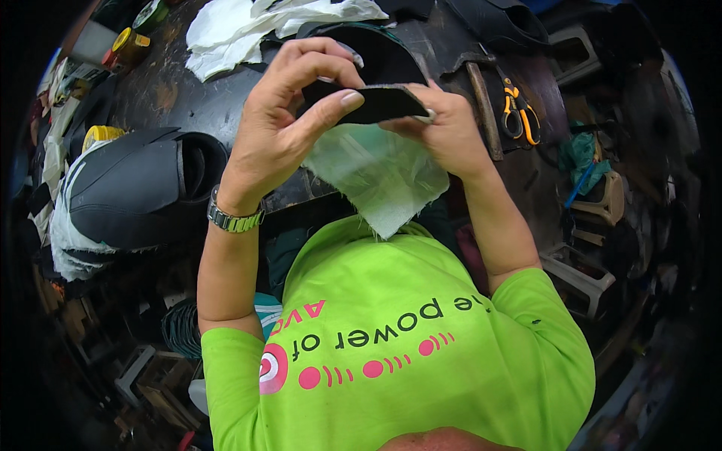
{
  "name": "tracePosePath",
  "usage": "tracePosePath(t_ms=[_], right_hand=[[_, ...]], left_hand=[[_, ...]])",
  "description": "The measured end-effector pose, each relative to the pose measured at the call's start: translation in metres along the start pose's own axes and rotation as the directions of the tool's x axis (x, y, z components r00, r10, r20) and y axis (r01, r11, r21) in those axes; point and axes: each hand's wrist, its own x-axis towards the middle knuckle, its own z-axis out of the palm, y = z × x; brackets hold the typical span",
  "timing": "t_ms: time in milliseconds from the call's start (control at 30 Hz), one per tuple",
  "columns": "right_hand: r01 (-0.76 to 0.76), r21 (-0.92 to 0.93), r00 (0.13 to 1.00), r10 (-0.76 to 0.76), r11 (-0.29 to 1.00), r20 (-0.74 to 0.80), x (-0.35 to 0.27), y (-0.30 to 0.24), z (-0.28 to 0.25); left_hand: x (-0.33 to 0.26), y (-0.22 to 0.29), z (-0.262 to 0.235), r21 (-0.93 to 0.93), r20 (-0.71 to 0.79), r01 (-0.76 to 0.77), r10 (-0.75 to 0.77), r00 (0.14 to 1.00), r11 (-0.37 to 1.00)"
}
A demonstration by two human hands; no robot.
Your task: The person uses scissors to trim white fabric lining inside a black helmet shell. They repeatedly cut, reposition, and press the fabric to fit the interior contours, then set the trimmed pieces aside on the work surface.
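1. Both hands are raised above the lap. The left hand (pixel 282 124) pinches a black leather piece (pixel 383 101) between thumb and curled fingers.
2. The right hand (pixel 444 131) grips its other end; a pale cloth (pixel 380 177) hangs beneath.
3. This looks like lining up the cloth with the leather, which calls for even edges.
4. Beyond, on the desk (pixel 195 98), lie scissors (pixel 519 113).

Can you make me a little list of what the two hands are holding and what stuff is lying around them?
left hand: pinches the black leather piece from its left end
right hand: grips the same piece from the right
cloth: pale, see-through, hangs under the black piece
wrist: metal watch on the left one
workbench: dark and worn
on the bench: orange-handled scissors, hammer, white rags, stacked dark leather parts
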Motion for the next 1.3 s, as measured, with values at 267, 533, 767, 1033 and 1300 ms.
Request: tracePosePath(t_ms=[267,533,767,1033,1300], right_hand=[[-0.345,0.713,0.913,0.393,0.611,0.106,-0.024,-0.024,-0.032],[-0.456,0.851,0.828,0.476,0.260,0.298,-0.038,-0.036,-0.006],[-0.370,0.620,0.882,0.472,0.692,0.001,-0.052,-0.029,0.030],[0.102,-0.296,0.979,-0.149,0.950,-0.141,-0.038,-0.030,0.044],[0.122,-0.478,0.977,-0.190,0.870,-0.096,-0.014,-0.019,0.047]], left_hand=[[-0.057,0.013,0.015,-0.297,-0.067,0.487,-0.526,0.848,0.822],[-0.095,0.022,0.024,-0.358,-0.245,0.497,-0.593,0.767,0.790],[-0.118,0.022,0.020,0.252,-0.373,0.556,-0.451,0.811,0.792],[-0.097,0.038,0.023,0.553,-0.244,0.274,-0.161,0.956,0.787],[-0.065,0.014,0.011,0.732,-0.137,0.145,-0.065,0.988,0.666]])
